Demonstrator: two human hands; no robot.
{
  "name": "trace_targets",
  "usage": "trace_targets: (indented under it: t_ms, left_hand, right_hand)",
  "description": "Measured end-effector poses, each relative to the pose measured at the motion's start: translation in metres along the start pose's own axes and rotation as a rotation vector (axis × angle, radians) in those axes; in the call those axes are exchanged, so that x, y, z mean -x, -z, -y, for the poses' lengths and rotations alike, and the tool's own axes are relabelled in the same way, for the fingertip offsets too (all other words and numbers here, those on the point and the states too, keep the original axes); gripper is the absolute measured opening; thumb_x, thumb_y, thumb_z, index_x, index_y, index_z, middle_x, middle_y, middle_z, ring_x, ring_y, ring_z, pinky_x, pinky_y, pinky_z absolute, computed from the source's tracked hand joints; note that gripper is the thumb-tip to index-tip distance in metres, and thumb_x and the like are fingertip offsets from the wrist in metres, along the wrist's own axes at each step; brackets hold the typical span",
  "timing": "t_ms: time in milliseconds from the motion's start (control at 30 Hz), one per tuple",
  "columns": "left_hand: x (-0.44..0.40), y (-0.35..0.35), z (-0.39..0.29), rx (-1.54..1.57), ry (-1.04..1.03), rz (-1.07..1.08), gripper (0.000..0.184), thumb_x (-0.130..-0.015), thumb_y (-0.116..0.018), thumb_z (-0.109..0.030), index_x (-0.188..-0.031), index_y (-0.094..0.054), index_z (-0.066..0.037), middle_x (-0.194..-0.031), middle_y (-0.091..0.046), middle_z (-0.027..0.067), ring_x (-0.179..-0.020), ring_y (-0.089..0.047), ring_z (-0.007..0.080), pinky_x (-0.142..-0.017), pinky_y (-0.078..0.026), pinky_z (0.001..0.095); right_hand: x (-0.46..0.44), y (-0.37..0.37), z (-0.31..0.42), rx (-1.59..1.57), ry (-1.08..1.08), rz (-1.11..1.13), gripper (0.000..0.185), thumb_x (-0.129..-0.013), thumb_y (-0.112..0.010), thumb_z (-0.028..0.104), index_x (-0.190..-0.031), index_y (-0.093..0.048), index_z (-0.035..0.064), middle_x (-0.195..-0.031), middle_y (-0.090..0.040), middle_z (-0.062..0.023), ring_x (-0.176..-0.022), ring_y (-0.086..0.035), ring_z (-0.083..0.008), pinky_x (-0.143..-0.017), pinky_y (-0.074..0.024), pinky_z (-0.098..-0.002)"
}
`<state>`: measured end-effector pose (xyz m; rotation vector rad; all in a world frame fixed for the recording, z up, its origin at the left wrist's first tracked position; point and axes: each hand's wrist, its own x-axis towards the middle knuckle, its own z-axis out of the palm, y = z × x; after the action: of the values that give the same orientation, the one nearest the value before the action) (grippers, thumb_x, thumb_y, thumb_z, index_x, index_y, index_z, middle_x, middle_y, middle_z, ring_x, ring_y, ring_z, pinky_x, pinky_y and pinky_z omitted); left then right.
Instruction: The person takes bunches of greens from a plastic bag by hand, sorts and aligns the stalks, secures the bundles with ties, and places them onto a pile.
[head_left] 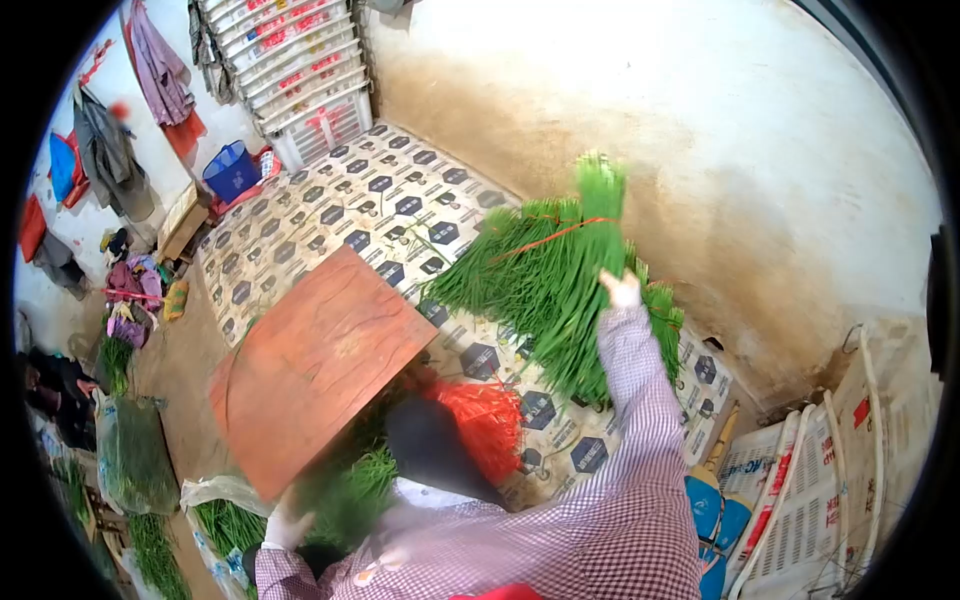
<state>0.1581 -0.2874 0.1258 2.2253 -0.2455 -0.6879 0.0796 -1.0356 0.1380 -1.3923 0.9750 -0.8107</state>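
My right hand [620, 289] reaches forward to a tied bundle of long green stalks [598, 190], touching its leaves below the orange tie. The bundle lies on a larger pile of green bunches [530, 290] on the patterned sheet. Whether the fingers are closed round the leaves is not clear. Low in the view, my left hand [288, 524] is beside the near corner of a reddish wooden board [325, 355], next to loose greens [365, 490] that look blurred. Its fingers are smeared. A heap of red plastic strands [480, 420] lies right of the board.
Stacked white crates [300, 80] stand at the back beside a blue bucket [231, 170]. Clothes [115, 150] hang on the left wall. Bags of greens [135, 450] stand at the left. More white crates [800, 490] and a blue object [705, 510] are at the right.
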Motion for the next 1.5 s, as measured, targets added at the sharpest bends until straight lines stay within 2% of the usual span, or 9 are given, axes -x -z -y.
trace_targets:
  t_ms: [100, 300, 367, 433, 533, 933, 1167, 1433, 1500]
  left_hand:
    - [-0.001, 0.005, -0.027, -0.246, -0.030, 0.039, 0.080, -0.076, -0.074, -0.016, -0.143, -0.032, -0.004, -0.128, -0.053, 0.0172, -0.118, -0.052, 0.0248, -0.097, -0.042, 0.0346]
    - [0.046, 0.025, -0.035, -0.400, -0.037, -0.238, 0.066, -0.077, -0.069, -0.017, -0.135, -0.043, -0.001, -0.123, -0.058, 0.0184, -0.116, -0.056, 0.0273, -0.099, -0.042, 0.0351]
    - [0.068, 0.030, -0.022, -0.403, -0.051, -0.356, 0.060, -0.077, -0.070, -0.022, -0.129, -0.049, -0.001, -0.118, -0.060, 0.0185, -0.110, -0.057, 0.0321, -0.095, -0.044, 0.0375]
    - [0.088, 0.036, -0.024, -0.519, 0.001, -0.427, 0.059, -0.077, -0.070, -0.026, -0.127, -0.051, -0.002, -0.118, -0.059, 0.0178, -0.112, -0.055, 0.0324, -0.098, -0.041, 0.0397]
    - [0.112, 0.025, 0.010, -0.624, 0.032, -0.569, 0.060, -0.077, -0.069, -0.036, -0.125, -0.053, -0.004, -0.122, -0.056, 0.0157, -0.121, -0.045, 0.0367, -0.106, -0.030, 0.0481]
    - [0.122, 0.045, 0.052, -0.575, 0.135, -0.649, 0.042, -0.070, -0.069, -0.020, -0.111, -0.061, -0.013, -0.114, -0.061, 0.0026, -0.119, -0.046, 0.0287, -0.105, -0.028, 0.0483]
    - [0.106, 0.084, 0.071, -0.429, 0.145, -0.535, 0.036, -0.071, -0.069, -0.019, -0.106, -0.063, -0.016, -0.113, -0.061, -0.0008, -0.116, -0.048, 0.0260, -0.103, -0.031, 0.0468]
    - [0.126, 0.108, 0.064, -0.175, 0.231, -0.561, 0.039, -0.070, -0.069, -0.016, -0.108, -0.061, -0.011, -0.114, -0.061, 0.0051, -0.114, -0.052, 0.0267, -0.100, -0.036, 0.0451]
    - [0.133, 0.110, 0.061, -0.047, 0.256, -0.576, 0.045, -0.071, -0.069, -0.018, -0.114, -0.058, -0.009, -0.118, -0.058, 0.0098, -0.114, -0.051, 0.0295, -0.101, -0.035, 0.0450]
  right_hand:
    - [-0.042, -0.004, 0.002, 1.169, 0.076, -0.369, 0.073, -0.080, -0.070, 0.032, -0.136, -0.038, -0.0030, -0.133, -0.047, -0.0246, -0.123, -0.046, -0.0342, -0.103, -0.0376, -0.0414]
    - [-0.034, -0.160, -0.069, 0.545, 0.468, 0.433, 0.068, -0.081, -0.067, 0.029, -0.134, -0.041, -0.0048, -0.134, -0.045, -0.0260, -0.125, -0.043, -0.0367, -0.107, -0.0327, -0.0412]
    - [0.020, -0.234, -0.092, 0.268, 0.054, 0.876, 0.063, -0.082, -0.068, 0.020, -0.134, -0.041, -0.0031, -0.135, -0.045, -0.0209, -0.124, -0.045, -0.0297, -0.105, -0.0353, -0.0387]
    - [0.086, -0.289, -0.106, 0.486, 0.616, 0.913, 0.064, -0.081, -0.067, 0.018, -0.135, -0.039, -0.0030, -0.133, -0.045, -0.0220, -0.122, -0.046, -0.0312, -0.104, -0.0362, -0.0385]
    - [0.184, -0.344, -0.071, 0.511, 0.791, 1.239, 0.069, -0.080, -0.067, 0.029, -0.138, -0.038, 0.0040, -0.137, -0.041, -0.0230, -0.128, -0.039, -0.0369, -0.109, -0.0306, -0.0422]
    - [0.330, -0.623, -0.098, 1.045, 0.825, 1.233, 0.099, -0.082, -0.055, 0.056, -0.148, -0.003, 0.0046, -0.152, -0.012, -0.0233, -0.141, -0.013, -0.0395, -0.114, -0.0156, -0.0456]
    - [0.497, -0.764, -0.100, 0.155, 0.516, 1.473, 0.086, -0.085, -0.058, 0.043, -0.146, -0.016, -0.0005, -0.149, -0.021, -0.0251, -0.139, -0.020, -0.0367, -0.113, -0.0172, -0.0432]
    - [0.567, -0.709, -0.099, 0.968, 1.188, 1.781, 0.071, -0.086, -0.050, 0.049, -0.138, -0.038, 0.0024, -0.138, -0.041, -0.0249, -0.128, -0.039, -0.0385, -0.107, -0.0301, -0.0431]
    - [0.579, -0.674, -0.083, 1.194, 0.956, 2.144, 0.066, -0.087, -0.047, 0.050, -0.134, -0.043, 0.0043, -0.136, -0.046, -0.0195, -0.124, -0.043, -0.0361, -0.104, -0.0333, -0.0434]
